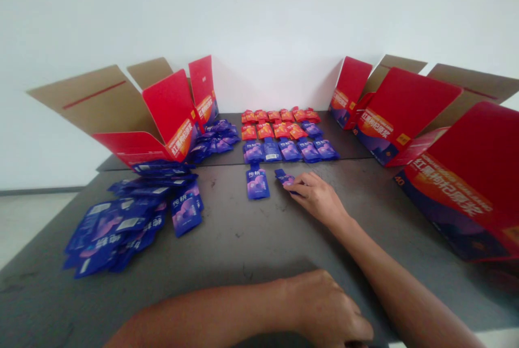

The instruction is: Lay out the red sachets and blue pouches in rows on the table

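My right hand (320, 196) pinches a blue-purple pouch (284, 176) by its near end, just above the dark table. Left of it, one blue pouch (258, 183) lies flat, front up. Beyond these are a row of blue pouches (289, 149), then rows of red pouches (273, 130), with one blue pouch (311, 129) at the right end of the nearer red row. At the bottom edge, my left hand (328, 310) is closed, its fingers curled under and partly cut off by the frame; what it holds, if anything, is hidden.
A loose heap of blue pouches (121, 218) covers the table's left side, and another heap (217, 138) lies behind it. Open red cartons stand on the left (174, 115) and on the right (405, 113), with a nearer one (466, 186). A white wall (259, 24) rises behind.
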{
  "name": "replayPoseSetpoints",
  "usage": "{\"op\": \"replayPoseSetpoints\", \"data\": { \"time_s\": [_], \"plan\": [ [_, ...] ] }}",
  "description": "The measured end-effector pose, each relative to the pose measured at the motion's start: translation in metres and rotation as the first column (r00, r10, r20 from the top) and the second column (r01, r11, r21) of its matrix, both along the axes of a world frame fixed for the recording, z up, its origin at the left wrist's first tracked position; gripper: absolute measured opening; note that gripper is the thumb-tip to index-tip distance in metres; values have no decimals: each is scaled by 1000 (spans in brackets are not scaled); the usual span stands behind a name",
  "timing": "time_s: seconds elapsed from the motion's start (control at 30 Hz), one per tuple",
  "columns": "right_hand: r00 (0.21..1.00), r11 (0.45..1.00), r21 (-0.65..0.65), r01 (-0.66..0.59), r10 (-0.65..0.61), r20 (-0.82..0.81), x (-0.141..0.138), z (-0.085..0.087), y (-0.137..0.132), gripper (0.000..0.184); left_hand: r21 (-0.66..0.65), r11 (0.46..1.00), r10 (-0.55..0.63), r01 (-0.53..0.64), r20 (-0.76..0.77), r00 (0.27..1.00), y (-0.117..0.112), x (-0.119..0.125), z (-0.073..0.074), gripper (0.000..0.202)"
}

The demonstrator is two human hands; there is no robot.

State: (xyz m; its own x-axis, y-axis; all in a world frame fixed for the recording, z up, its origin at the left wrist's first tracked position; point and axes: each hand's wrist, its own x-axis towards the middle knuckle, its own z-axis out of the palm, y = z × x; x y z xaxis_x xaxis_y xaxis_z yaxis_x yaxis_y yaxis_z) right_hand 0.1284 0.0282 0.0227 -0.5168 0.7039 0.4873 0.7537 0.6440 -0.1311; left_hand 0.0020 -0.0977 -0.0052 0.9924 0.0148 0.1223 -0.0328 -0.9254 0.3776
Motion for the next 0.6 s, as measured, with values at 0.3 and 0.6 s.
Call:
{"op": "replayPoseSetpoints", "data": {
  "time_s": [0.3, 0.6],
  "plan": [
    [986, 978, 162, -129, 144, -82, -34, -4, -2, 22, -63, 998, -43, 31, -195, 980, 6, 2, 15, 37],
    [973, 951, 208, -228, 227, 30, -73, -1, 21, 22, -148, 979, -174, 137, -273, 946, 20, -2, 46, 30]
  ]
}}
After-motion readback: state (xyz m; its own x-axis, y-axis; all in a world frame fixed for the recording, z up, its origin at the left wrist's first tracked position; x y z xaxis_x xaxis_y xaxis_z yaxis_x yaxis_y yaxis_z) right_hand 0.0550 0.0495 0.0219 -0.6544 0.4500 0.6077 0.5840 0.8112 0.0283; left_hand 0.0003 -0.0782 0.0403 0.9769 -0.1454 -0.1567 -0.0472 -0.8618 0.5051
